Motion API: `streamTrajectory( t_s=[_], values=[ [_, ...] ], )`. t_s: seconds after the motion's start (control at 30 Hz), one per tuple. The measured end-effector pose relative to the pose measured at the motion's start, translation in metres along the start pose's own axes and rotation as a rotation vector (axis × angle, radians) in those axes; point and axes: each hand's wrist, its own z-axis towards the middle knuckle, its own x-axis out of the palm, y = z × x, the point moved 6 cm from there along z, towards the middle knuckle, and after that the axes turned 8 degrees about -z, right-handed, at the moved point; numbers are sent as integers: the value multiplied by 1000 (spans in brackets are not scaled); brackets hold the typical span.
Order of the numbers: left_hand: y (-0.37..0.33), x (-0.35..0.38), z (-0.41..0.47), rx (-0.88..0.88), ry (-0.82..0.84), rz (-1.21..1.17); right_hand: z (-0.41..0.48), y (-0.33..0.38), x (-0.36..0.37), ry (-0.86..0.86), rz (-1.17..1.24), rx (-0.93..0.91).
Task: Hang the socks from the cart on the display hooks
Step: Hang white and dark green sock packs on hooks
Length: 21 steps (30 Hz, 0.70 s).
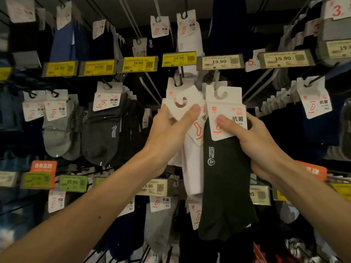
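Both arms are raised to the sock wall, at the middle row. The left hand (168, 130) grips a pack of white socks (191, 168) by its white card (190, 94). The thumb lies flat across the card's front just under the round cut-out, and the fingers are curled behind it, out of sight. This card is tilted, its top leaning left, and it overlaps another white card (171, 88) that hangs on a grey hook (178, 79) right behind it. I cannot tell whether the held card touches that hook. The white socks droop straight down below the hand. The right hand (254, 143) grips a pack of black socks (226, 186), thumb pressed on the lower front of its card (226, 107), fingers wrapped round the back and right edge. This second card stands upright, just beside the white pack and partly over it. A second grey hook (216, 77) comes down to this card's cut-out. Its tip seems to sit inside the slot, though I cannot tell whether the pack's weight rests on it. The black socks carry white print reading COTTON near their left edge. On the rail above left are yellow price tags (138, 63) marked 16.90, and above the hands is a pale tag (219, 62) marked 19.90. Light grey socks (57, 137) and dark grey socks (102, 141) hang on hooks to the left. More carded packs hang in rows above, below and to the right.
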Motion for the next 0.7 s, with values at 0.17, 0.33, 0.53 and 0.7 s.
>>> streamTrajectory(
  t_s=[0.17, 0.33, 0.53, 0.7],
  values=[
    [3, -16, 5, -55, -38, -9, -1, -4, -6, -53, -32, -8],
    [9, -36, 14, -116, -134, 6, 3, -1, -21, -157, -47, -36],
    [3, -42, 24, -66, -196, 132, 3, 0, -13, -121, -68, -22],
    [-14, -40, 37, -34, -125, 406, 4, 2, -6, -62, -45, 6]
  ],
)
